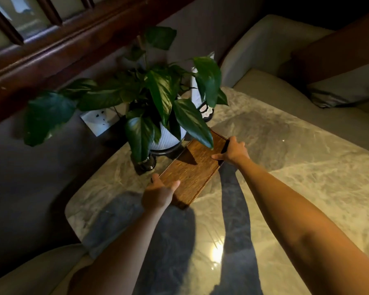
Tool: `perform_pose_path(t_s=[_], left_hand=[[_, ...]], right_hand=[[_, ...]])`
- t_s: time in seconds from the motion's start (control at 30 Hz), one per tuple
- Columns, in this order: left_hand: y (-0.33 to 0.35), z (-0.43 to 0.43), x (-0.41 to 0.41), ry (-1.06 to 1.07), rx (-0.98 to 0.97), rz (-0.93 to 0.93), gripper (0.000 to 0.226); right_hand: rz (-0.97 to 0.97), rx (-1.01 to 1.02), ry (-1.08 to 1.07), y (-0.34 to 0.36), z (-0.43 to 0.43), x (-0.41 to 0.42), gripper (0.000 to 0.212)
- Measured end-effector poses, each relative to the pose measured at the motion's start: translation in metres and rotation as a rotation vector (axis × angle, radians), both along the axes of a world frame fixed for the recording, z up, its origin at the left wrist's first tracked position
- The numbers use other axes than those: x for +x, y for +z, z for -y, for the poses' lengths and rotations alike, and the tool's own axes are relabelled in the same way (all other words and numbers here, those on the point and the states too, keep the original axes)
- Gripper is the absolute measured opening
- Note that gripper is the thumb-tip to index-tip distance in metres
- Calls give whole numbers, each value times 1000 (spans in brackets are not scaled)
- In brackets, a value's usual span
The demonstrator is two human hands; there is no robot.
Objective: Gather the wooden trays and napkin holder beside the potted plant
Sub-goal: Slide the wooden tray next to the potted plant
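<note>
Wooden tray (192, 167) lies flat on the tabletop (285, 167) at the middle of the frame, its far end tucked just beside the potted plant (156, 96), one leaf hanging over it. Whether it is one tray or several stacked, I cannot tell.

Going left to right: the left hand (160, 193) cups the tray's near-left corner, fingers spread and thumb on top, a loose hold rather than a clench. The right hand (232, 151) presses on the right long edge, fingers curled over the rim.

My guess is the tray is being set or squared up by the pot, so this step looks nearly done. Next would come letting go and fetching the napkin holder, which I cannot pick out for certain; a pale upright thing (200, 90) stands behind the leaves.

Marbled and glossy, the stone top throws back a lamp glare low in the frame. Cushioned seats sit lower left and upper right, dark wood panelling upper left. The room is dim.
</note>
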State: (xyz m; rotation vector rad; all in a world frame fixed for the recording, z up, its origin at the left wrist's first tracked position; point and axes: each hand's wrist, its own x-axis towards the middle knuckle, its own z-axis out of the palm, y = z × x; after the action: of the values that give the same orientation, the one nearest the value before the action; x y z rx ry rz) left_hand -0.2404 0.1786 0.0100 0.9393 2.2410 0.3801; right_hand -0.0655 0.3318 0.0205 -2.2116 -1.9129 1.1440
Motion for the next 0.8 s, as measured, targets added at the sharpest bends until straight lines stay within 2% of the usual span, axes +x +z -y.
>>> perform_pose_path(t_s=[0.37,0.6,0.7,0.8], left_hand=[[-7,-7,-10,-30,-44,-75,75],[-5,-1,-8,3,42,-49,66],[-1,2,-4,-5,49,-139,61],[8,7,5,-70,61,-327,53]], right_hand=[[35,0,84,-8,-17,-17,84],[21,66,164,-11,-3,-10,76],[24,164,174,-8,10,1,69],[55,282,208,1,25,15,69]])
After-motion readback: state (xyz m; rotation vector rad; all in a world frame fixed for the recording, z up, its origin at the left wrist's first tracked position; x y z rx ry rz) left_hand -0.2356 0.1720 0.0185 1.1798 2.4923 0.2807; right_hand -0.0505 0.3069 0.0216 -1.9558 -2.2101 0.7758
